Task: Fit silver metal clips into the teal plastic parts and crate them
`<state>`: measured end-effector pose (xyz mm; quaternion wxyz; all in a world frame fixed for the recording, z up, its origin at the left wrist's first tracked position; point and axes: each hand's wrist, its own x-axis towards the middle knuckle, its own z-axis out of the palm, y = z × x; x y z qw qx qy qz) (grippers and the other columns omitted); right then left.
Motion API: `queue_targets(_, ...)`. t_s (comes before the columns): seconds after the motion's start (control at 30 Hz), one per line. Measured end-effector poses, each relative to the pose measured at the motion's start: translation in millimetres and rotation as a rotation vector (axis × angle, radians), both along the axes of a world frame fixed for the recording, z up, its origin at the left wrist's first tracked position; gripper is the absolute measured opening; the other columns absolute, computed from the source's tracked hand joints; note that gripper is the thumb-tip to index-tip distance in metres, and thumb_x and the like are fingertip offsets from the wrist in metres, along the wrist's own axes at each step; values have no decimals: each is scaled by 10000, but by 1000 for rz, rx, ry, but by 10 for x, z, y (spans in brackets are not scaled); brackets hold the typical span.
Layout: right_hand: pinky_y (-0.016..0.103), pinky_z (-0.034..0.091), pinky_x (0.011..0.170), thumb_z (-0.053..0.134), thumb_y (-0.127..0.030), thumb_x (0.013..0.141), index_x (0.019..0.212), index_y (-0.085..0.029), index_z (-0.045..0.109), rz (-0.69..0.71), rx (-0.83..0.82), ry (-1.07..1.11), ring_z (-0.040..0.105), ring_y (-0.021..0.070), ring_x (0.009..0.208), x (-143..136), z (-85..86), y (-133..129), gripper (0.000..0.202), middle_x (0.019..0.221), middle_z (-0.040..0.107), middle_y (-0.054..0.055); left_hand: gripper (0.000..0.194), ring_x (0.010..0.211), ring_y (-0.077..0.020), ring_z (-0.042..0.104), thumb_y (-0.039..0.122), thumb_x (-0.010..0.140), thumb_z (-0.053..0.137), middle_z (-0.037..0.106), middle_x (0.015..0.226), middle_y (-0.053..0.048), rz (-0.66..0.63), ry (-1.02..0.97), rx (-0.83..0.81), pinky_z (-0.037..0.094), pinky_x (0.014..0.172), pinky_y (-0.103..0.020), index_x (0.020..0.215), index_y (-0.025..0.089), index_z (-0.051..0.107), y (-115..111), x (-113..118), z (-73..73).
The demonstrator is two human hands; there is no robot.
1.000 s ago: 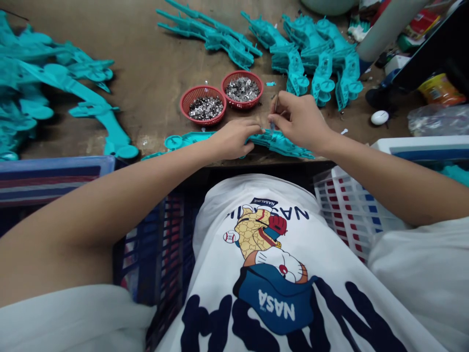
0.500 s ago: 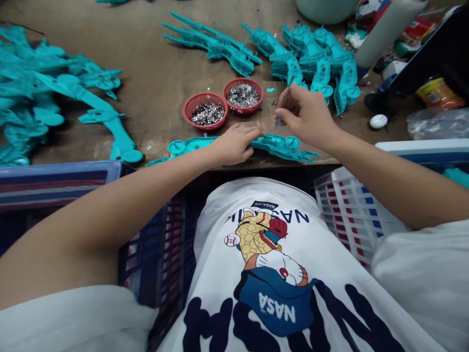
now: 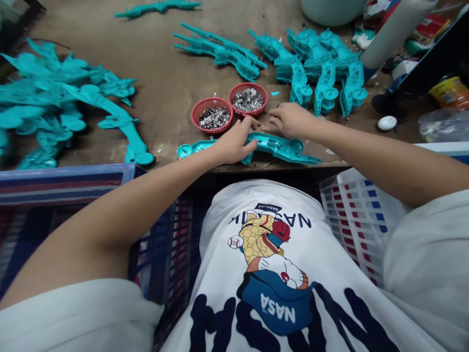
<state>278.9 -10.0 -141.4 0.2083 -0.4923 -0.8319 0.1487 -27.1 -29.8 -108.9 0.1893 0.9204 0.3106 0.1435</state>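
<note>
Item 1: teal plastic molding (image 3: pixel 274 144), lying lengthwise along the near edge of the counter (image 3: pixel 157 83), midway across. Left hand (image 3: pixel 234 142): laid over its middle, thumb on the near side and fingers on the far, apparently clamped on it. Right hand (image 3: pixel 293 120): just beyond its right half, fingers bent and low; whether they meet, or hold anything, cannot be told.

Risks, as judged: the molding lies so near the edge that a loosened left grip or a push toward the body could tip it off. The left fingers are close to the baskets; a careless lift could knock one and scatter its load, or mix the two.

Containers:
- Left red basket (image 3: pixel 210 102), round: dark and silvery metal pieces (image 3: pixel 214 118), loose.
- Right red basket (image 3: pixel 249 85), set slightly farther, just beside the first: paler metal pieces (image 3: pixel 248 100).
- Blue crate (image 3: pixel 66 171), near left, below the counter: contents not distinguishable.
- White latticed crate (image 3: pixel 345 190), near right: red and blue show through its side; contents uncertain.

Further stock: heap of teal moldings (image 3: pixel 73 105), left; row of teal moldings (image 3: pixel 322 68), far right.
</note>
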Motion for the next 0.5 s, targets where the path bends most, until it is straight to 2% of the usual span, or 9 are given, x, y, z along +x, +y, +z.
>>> queue_targets(0.1, 661, 589, 1371, 595, -540, 1273, 1784, -212, 766, 106, -17, -45, 749, 452, 1576, -254, 202, -171, 631, 1711, 802, 221, 456, 1509, -377, 795, 267, 1163, 548, 830, 1611, -200, 54, 62, 37, 627, 1346, -572, 1580, 175, 706, 186, -231, 428)
queue_targets(0.17, 680, 559, 1419, 700, -617, 1251, 1942, -252, 596, 249, -15, -85, 660, 464, 1696, -395, 314, -287, 789, 1875, 675, 225, 403, 1388, -383, 830, 361, 1173, 631, 880, 1444, -164, 87, 263, 24, 638, 1306, -590, 1494, 172, 787, 306, -433, 652)
queue_targets(0.2, 699, 540, 1436, 781, -646, 1217, 1964, -284, 561, 323, 1, -120, 619, 478, 1738, -459, 351, -317, 859, 1925, 622, 217, 413, 1317, -382, 843, 436, 1156, 710, 895, 1363, -151, 102, 390, 7, 652, 1277, -582, 1455, 174, 819, 342, -528, 711)
queue_targets(0.27, 747, 503, 1455, 939, -642, 1127, 1925, -353, 603, 452, 42, -219, 559, 511, 1789, -590, 387, -297, 913, 1975, 562, 182, 538, 1201, -385, 863, 561, 1056, 885, 912, 1273, -150, 132, 646, -31, 692, 1193, -540, 1435, 181, 858, 350, -673, 709)
queue_targets(0.33, 745, 501, 1451, 1054, -558, 1038, 1822, -400, 705, 551, 55, -324, 563, 511, 1786, -732, 393, -182, 872, 1958, 582, 131, 654, 1184, -413, 884, 589, 963, 973, 927, 1313, -167, 166, 810, -52, 719, 1107, -496, 1483, 205, 875, 288, -734, 590)
queue_targets(0.4, 663, 552, 1414, 1086, -447, 997, 1706, -404, 796, 612, 21, -402, 651, 449, 1705, -876, 395, -26, 767, 1835, 696, 87, 662, 1226, -439, 900, 565, 952, 949, 933, 1397, -162, 186, 869, -59, 727, 1044, -469, 1533, 255, 884, 208, -726, 440)
queue_targets(0.5, 484, 609, 1312, 1022, -356, 1045, 1512, -348, 896, 639, -66, -444, 783, 290, 1491, -1065, 414, 148, 484, 1489, 854, 3, 569, 1223, -441, 913, 516, 983, 843, 948, 1396, -145, 220, 875, -47, 712, 966, -438, 1501, 291, 908, 140, -667, 303)
